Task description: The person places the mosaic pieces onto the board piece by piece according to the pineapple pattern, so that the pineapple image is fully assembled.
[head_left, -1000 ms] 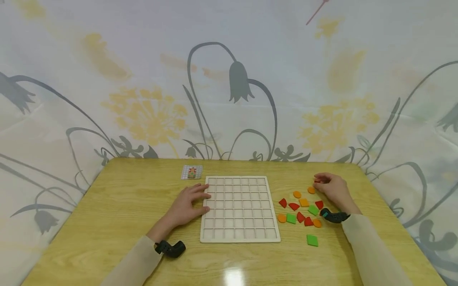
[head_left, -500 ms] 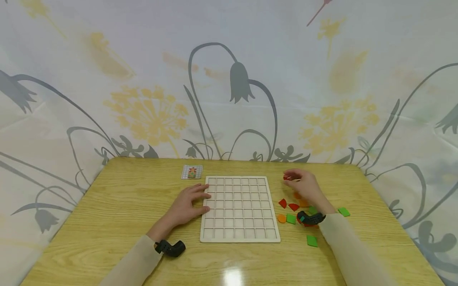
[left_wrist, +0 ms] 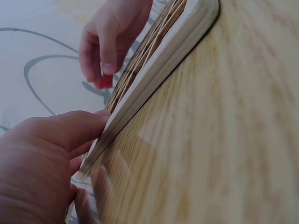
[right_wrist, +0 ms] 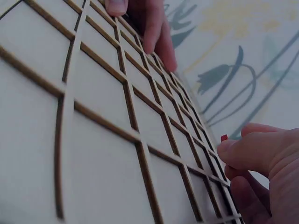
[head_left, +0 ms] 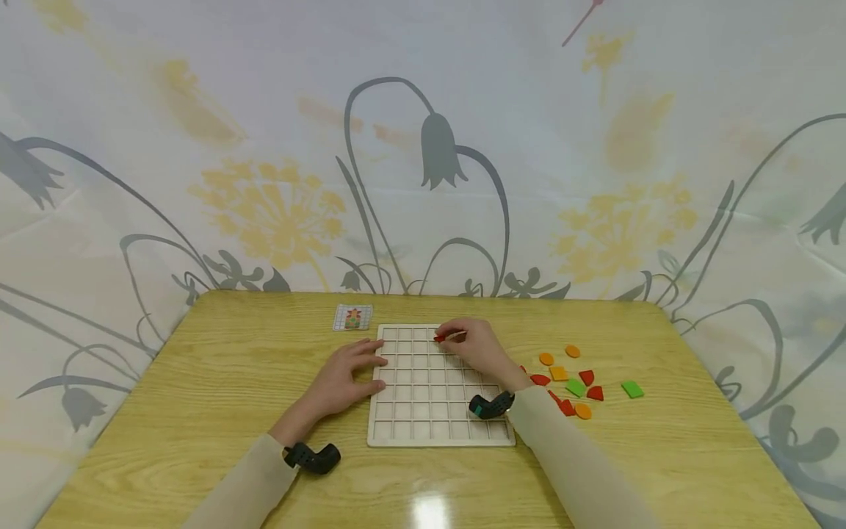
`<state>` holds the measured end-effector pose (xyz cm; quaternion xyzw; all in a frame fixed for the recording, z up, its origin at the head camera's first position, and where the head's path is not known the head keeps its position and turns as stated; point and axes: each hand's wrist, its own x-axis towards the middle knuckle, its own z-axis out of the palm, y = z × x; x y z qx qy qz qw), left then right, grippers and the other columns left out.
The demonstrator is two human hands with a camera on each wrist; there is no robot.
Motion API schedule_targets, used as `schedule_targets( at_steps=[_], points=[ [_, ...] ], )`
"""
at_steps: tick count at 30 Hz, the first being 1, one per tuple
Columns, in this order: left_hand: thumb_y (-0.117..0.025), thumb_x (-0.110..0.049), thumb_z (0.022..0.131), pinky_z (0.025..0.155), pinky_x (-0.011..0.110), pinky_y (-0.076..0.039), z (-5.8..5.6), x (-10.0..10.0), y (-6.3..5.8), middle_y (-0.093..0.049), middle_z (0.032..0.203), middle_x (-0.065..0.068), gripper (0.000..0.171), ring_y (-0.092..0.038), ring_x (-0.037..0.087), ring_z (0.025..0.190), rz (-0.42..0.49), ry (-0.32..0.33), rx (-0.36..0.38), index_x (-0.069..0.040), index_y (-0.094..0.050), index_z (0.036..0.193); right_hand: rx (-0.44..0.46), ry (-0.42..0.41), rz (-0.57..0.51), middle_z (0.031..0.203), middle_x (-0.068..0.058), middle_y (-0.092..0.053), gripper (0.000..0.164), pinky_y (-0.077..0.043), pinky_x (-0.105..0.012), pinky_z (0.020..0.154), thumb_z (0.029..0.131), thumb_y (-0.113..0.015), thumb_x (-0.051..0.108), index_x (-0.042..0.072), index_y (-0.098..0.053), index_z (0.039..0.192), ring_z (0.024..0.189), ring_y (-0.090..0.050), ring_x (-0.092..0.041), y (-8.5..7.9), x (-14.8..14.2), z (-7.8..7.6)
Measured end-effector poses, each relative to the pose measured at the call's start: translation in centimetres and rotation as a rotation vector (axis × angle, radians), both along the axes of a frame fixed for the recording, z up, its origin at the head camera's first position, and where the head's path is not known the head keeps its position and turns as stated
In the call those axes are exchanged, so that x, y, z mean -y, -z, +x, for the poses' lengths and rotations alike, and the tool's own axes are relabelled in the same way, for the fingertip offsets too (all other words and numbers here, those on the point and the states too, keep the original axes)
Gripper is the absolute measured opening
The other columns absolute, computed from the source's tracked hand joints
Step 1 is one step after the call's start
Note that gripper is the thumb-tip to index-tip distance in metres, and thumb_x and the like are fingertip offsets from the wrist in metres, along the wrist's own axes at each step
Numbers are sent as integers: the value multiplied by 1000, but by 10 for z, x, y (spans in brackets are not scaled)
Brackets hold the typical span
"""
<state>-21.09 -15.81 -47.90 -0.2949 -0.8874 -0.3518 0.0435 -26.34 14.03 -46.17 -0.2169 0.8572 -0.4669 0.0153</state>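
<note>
A pale wooden grid board [head_left: 421, 411] with square cells lies mid-table. My left hand [head_left: 340, 378] rests on its left edge, thumb and fingertips touching the rim, fingers spread. Over the board's far part, my right hand [head_left: 479, 347] pinches a small red piece [head_left: 439, 339] between thumb and fingers. In the right wrist view only a tip of the red piece [right_wrist: 224, 137] shows past the thumb. The left wrist view has the right hand [left_wrist: 112, 42] above the board with the red piece [left_wrist: 105, 82] at its fingertips.
Right of the board lie loose flat pieces: orange discs [head_left: 573, 351], an orange square [head_left: 558, 373], green squares [head_left: 632, 389] and red wedges [head_left: 595, 393]. The right forearm covers some of them. A small picture card [head_left: 353, 317] lies beyond the board's left corner. A patterned cloth hangs behind the table.
My right hand has moved left from the loose pieces to over the board, carrying the red piece. The left hand has stayed at the board's edge.
</note>
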Motion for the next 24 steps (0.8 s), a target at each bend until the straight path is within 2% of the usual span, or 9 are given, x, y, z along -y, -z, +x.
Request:
schedule_targets(
  at_steps=[5, 13, 24],
  points=[
    [-75, -26, 89, 110, 62, -29, -1, 1, 1, -50, 148, 11, 38, -37, 38, 140, -2, 4, -11, -8, -71, 123, 34, -3, -12, 106, 2, -71, 17, -55, -33, 82, 89, -75, 9, 14, -77, 105, 92, -67, -14, 8, 16, 0],
    [-75, -26, 90, 109, 63, -30, -1, 1, 3, -51, 147, 12, 37, -37, 38, 140, 14, 0, -22, -8, -72, 122, 28, 8, -43, 100, 6, -71, 16, -55, -33, 79, 89, -74, 6, 18, -77, 99, 88, -65, -12, 18, 16, -1],
    [-76, -24, 89, 110, 62, -29, 0, 0, 1, -51, 146, 13, 36, -38, 39, 139, 9, -3, -20, -7, -72, 121, -2, 0, -27, 93, 7, -71, 20, -53, -34, 79, 87, -69, 1, 18, -77, 91, 86, -65, -12, 18, 14, -1]
  ],
)
